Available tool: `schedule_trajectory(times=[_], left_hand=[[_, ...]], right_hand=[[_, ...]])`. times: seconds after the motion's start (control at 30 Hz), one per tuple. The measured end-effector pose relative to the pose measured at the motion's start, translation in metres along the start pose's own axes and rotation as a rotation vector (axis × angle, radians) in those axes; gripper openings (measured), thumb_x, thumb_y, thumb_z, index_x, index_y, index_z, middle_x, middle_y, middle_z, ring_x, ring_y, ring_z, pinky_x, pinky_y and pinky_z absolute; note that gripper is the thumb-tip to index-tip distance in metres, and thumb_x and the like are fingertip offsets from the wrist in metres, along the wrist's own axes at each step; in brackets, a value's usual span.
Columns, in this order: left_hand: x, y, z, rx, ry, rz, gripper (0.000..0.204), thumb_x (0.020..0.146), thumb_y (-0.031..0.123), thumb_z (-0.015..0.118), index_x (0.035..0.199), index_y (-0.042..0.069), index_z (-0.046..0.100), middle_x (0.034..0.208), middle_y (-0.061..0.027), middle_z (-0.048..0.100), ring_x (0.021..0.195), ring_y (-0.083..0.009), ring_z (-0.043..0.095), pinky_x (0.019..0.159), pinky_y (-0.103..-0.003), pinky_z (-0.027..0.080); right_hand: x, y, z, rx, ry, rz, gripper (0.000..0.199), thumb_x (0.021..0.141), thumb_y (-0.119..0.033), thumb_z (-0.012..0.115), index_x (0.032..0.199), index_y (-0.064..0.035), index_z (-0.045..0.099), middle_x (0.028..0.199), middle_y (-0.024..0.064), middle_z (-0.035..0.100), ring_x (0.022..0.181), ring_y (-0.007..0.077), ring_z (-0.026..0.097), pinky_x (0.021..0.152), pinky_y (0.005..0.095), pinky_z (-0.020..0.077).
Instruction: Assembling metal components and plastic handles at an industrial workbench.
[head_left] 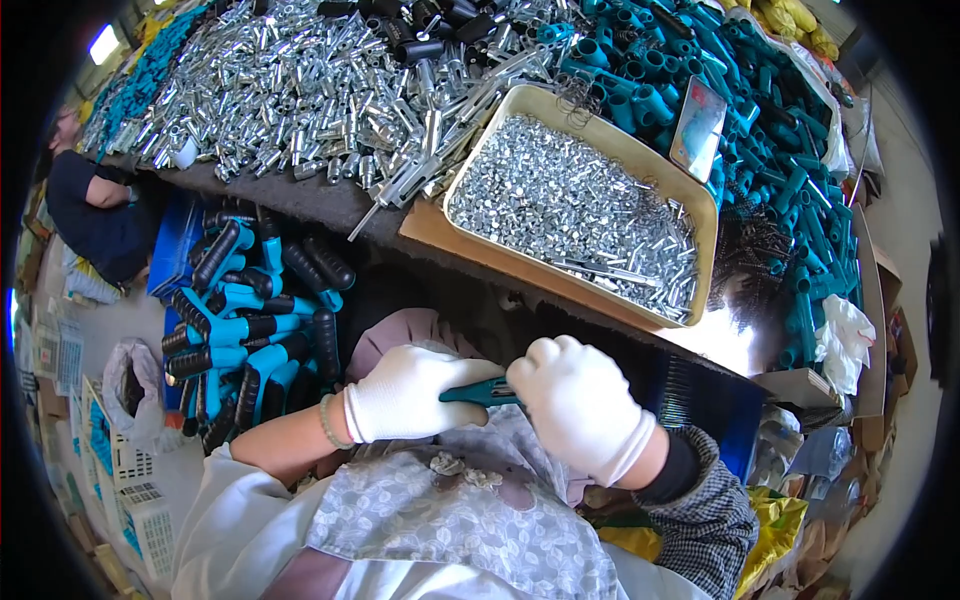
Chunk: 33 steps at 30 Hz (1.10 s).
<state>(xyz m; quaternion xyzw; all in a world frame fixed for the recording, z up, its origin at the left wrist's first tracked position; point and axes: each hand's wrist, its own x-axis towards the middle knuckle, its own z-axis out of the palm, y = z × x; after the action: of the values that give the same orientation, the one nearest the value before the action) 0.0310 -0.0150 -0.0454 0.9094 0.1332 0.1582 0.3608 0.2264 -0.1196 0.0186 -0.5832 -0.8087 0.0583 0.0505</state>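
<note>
A teal part (478, 392) is held in the near half of the scene, around the middle from left to right. It looks slim and smooth, with small slots or gaps (too small to read clearly) toward its right end. It lies roughly level, pointing left to right, its left end at the left hand (410, 393) and its right end hidden by the right hand (580, 405).

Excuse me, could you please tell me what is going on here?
A person in white gloves is handling a teal part in front of their apron: the left hand grips one end, the right hand is closed at the other; its fingertips are hidden. Ahead, a cream tray holds small metal pieces. A blue crate of teal-and-black pieces stands to the left.
</note>
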Motion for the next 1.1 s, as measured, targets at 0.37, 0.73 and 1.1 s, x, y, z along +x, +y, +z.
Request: schedule_trajectory(times=[0.37, 0.73, 1.1], left_hand=[[-0.001, -0.011, -0.002, 0.067, -0.066, -0.016, 0.038, 0.083, 0.037, 0.072, 0.114, 0.016, 0.068, 0.08, -0.0135, 0.07, 0.075, -0.0325, 0.07, 0.065, -0.042, 0.055], [0.004, -0.016, 0.0, 0.106, -0.22, -0.114, 0.036, 0.084, 0.042, 0.069, 0.109, 0.017, 0.068, 0.086, -0.0116, 0.071, 0.078, -0.0343, 0.07, 0.068, -0.045, 0.055], [0.003, -0.009, 0.01, 0.095, -0.181, -0.108, 0.032, 0.079, 0.035, 0.073, 0.102, 0.012, 0.069, 0.086, -0.011, 0.07, 0.083, -0.0344, 0.069, 0.074, -0.045, 0.054]], right_hand=[[0.001, 0.033, 0.033, 0.514, 0.182, -0.008, 0.007, 0.079, -0.009, 0.071, 0.085, -0.0087, 0.068, 0.084, 0.008, 0.062, 0.083, 0.0302, 0.063, 0.072, 0.0403, 0.0521], [0.002, 0.037, 0.067, 0.618, 0.208, -0.038, 0.006, 0.079, -0.01, 0.07, 0.085, -0.0089, 0.068, 0.083, 0.0087, 0.063, 0.083, 0.0306, 0.064, 0.072, 0.0402, 0.0524], [-0.001, -0.021, 0.052, -0.192, 0.07, 0.109, 0.012, 0.074, -0.013, 0.066, 0.083, -0.0059, 0.063, 0.079, 0.0096, 0.057, 0.074, 0.0246, 0.062, 0.056, 0.036, 0.052]])
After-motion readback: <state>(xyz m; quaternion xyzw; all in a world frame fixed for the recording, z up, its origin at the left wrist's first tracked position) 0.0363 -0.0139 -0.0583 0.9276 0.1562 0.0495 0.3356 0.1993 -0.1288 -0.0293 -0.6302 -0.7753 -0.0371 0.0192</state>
